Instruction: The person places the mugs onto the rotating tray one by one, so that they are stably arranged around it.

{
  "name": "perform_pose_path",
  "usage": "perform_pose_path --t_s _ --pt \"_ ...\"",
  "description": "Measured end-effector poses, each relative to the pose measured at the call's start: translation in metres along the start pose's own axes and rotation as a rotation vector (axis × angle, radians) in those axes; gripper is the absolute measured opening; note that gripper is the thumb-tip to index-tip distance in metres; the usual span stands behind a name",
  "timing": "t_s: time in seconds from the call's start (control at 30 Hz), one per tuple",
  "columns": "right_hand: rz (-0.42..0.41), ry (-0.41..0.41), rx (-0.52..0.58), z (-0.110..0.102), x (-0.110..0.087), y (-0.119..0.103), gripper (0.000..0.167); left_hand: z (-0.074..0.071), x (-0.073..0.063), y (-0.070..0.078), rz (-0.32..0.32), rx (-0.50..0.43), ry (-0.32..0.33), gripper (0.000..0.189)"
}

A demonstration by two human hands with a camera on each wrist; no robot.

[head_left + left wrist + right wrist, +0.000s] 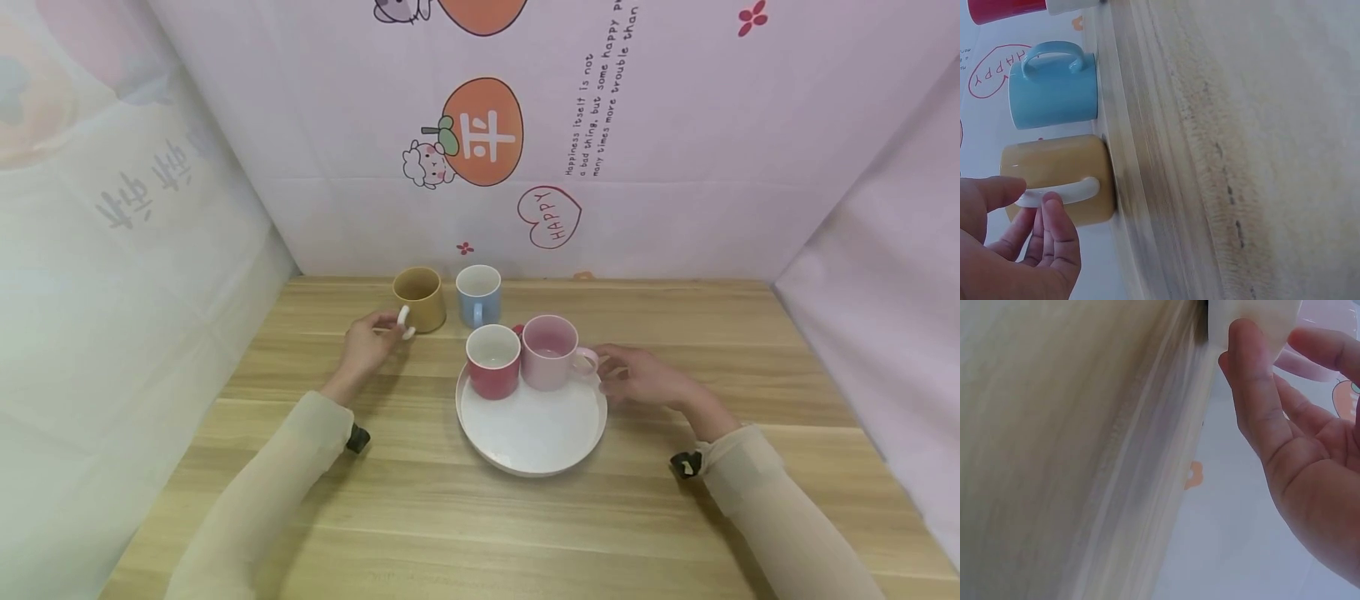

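My left hand (369,346) pinches the white handle (1063,192) of a mustard-yellow mug (424,308) between thumb and fingers. The mug stands upright at the table's far side. Beside it, to the right, is a light blue mug (480,298). A round white tray (532,437) bears a red mug (493,375) with a white inside and a pink mug (546,367). By the tray's right rim is my right hand (645,379), fingers loosely extended near the pink mug's handle (587,362). Whether the fingertips touch the rim or handle is unclear.
The wooden table (420,533) ends at a white printed cloth (660,225) hanging behind it. More white cloth hangs along the left and right sides. Dark straps (358,438) sit at both sleeve cuffs.
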State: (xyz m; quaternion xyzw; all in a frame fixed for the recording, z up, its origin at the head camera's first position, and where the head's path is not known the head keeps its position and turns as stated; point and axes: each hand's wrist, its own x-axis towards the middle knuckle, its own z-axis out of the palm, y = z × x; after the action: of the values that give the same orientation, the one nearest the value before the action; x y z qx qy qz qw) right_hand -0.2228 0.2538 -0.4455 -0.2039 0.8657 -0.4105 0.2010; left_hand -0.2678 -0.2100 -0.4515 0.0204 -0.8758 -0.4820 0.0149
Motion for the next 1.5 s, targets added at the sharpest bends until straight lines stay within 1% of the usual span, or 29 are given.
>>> perform_pose_path --t_s 0.17,0.27,0.47,0.57,0.7,0.83,1.07,1.33,1.5 --pt "-0.003 -0.007 -0.045 -0.001 0.000 0.000 0.061 -0.001 0.000 0.001 0.018 -0.006 -0.007 0.037" --pt "0.006 -0.007 -0.059 -0.002 -0.001 0.000 0.062 -0.002 0.001 0.001 0.015 -0.007 -0.009 0.037" --pt "0.010 -0.030 -0.034 -0.002 -0.003 0.002 0.067 -0.004 0.002 0.000 -0.015 0.009 -0.005 0.037" --pt "-0.003 -0.044 -0.017 -0.002 -0.004 0.002 0.070 -0.004 0.003 0.000 -0.020 0.010 -0.012 0.039" --pt "-0.006 -0.040 -0.029 -0.001 -0.004 0.002 0.070 -0.004 0.003 0.000 -0.016 0.013 -0.014 0.039" --pt "-0.014 -0.039 -0.048 -0.002 -0.005 0.001 0.069 -0.003 0.005 0.002 -0.021 -0.008 -0.016 0.040" --pt "-0.026 -0.036 -0.041 -0.002 -0.004 0.002 0.070 0.000 0.013 0.002 -0.046 -0.035 -0.027 0.043" --pt "-0.030 -0.034 -0.051 -0.002 -0.004 0.003 0.069 0.001 0.018 0.001 -0.040 -0.079 -0.023 0.039" --pt "-0.026 -0.036 -0.039 -0.001 -0.004 0.002 0.069 0.001 0.020 0.000 -0.058 -0.116 -0.036 0.037"
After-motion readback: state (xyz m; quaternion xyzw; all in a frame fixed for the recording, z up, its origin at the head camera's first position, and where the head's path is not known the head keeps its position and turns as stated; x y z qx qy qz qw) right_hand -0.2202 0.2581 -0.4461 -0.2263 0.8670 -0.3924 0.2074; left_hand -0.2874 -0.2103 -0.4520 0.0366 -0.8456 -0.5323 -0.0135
